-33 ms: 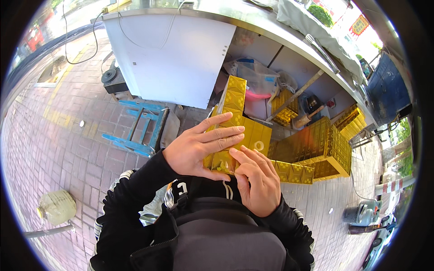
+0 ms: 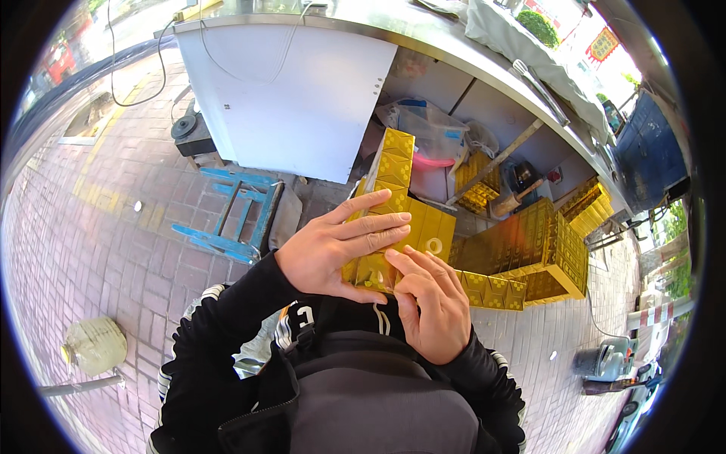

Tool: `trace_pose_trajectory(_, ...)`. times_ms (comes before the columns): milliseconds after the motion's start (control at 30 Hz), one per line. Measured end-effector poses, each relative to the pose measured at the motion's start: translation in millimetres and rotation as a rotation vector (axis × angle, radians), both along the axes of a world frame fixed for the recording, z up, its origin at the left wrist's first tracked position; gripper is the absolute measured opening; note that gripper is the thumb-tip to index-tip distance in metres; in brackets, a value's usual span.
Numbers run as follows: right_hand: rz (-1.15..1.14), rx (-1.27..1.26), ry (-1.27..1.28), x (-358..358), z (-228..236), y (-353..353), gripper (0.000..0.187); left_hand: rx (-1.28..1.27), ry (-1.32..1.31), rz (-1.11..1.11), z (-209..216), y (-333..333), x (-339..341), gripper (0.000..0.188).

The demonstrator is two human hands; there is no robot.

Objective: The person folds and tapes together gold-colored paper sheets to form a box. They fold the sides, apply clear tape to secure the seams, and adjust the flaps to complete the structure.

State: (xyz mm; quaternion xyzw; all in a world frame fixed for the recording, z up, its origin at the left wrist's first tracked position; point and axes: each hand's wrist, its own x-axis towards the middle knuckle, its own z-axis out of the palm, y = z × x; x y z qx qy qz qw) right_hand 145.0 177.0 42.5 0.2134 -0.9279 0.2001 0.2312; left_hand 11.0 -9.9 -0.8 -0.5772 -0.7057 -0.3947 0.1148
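The left hand [image 2: 324, 251] lies, fingers outstretched, on a shiny gold, angular, card-like structure [image 2: 429, 218]; the right hand [image 2: 437, 310] touches it, fingers bent; whether pinching, I cannot tell.

White-panelled counter [image 2: 283, 98], blue slatted stool [image 2: 241, 217], cloudy plastic jug [image 2: 97, 346], brick paving [image 2: 98, 261]

Place: looking like an outdoor stall by a street
Bricks [image 2: 151, 265]: covering the ground, sunlight falling on them
Counter [image 2: 280, 98]: standing on the bricks, bags [image 2: 435, 135] sitting under it
Bush [image 2: 537, 27]: growing green beyond the counter
Car [image 2: 622, 422]: standing off to the right
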Motion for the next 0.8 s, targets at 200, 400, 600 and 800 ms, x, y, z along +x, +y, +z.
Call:
trace_pose_trajectory(200,-0.042,-0.059,0.082,-19,1,11,0.014,0.036,0.029,-0.063,9,21,-22,0.086)
trace_pose_trajectory(400,-0.066,-0.070,0.095,-24,-2,14,0.015,0.153,-0.055,-0.091,-8,26,-30,0.086)
trace_pose_trajectory(600,-0.084,-0.078,0.069,-20,-4,10,0.014,0.299,-0.215,-0.071,-35,12,-21,0.091)
trace_pose_trajectory(800,-0.045,-0.056,0.064,-19,-3,10,0.015,0.319,-0.183,-0.086,-37,8,-21,0.080)
